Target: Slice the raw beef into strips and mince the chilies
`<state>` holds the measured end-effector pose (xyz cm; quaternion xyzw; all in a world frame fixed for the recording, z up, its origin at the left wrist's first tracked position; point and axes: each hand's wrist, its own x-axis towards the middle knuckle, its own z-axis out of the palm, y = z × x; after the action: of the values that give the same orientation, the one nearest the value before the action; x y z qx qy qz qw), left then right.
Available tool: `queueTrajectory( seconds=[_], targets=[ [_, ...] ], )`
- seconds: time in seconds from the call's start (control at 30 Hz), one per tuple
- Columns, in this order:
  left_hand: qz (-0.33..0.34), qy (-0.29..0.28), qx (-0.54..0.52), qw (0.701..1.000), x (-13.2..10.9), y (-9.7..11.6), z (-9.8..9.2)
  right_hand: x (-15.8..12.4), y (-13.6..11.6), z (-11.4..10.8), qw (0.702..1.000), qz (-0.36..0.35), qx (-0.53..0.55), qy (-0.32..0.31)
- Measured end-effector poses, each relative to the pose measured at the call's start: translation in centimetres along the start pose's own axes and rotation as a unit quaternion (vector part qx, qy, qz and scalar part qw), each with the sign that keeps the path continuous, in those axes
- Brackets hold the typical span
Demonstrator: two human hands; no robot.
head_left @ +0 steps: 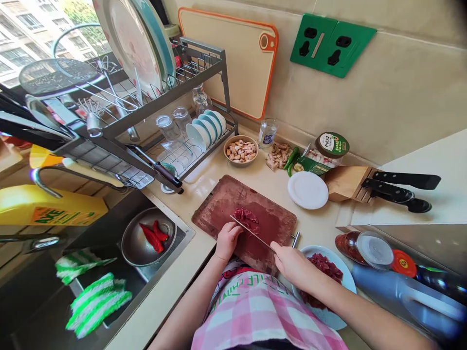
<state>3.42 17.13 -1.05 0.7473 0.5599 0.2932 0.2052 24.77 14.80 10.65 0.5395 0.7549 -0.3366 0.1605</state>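
Note:
A piece of raw red meat (246,217) lies on a dark red cutting board (219,204) on the counter. My left hand (226,239) rests on the board with its fingers curled against the near edge of the meat. My right hand (292,262) is closed on the handle of a knife (251,232), whose thin blade reaches left across the meat. Just right of the board, under my right wrist, stands a white plate (348,282) with cut red meat on it.
A sink at left holds a metal bowl (136,245) with red chillies. A dish rack (153,112) stands behind it. A bowl of garlic (241,150), green chillies (291,158), a small white plate (307,190), a knife block (346,182) and bottles (401,291) surround the board.

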Motion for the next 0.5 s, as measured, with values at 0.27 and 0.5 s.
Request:
queueTrajectory(
  seconds=[0.27,0.5],
  targets=[
    [0.015,0.016,-0.021,1.0,-0.4,-0.2,-0.2,6.0,-4.4,-0.6,1.0,0.016,0.003,0.025],
    [0.011,-0.027,0.011,1.0,0.0,-0.5,-0.4,1.2,0.1,-0.9,1.0,-0.023,-0.013,0.017]
  ],
)
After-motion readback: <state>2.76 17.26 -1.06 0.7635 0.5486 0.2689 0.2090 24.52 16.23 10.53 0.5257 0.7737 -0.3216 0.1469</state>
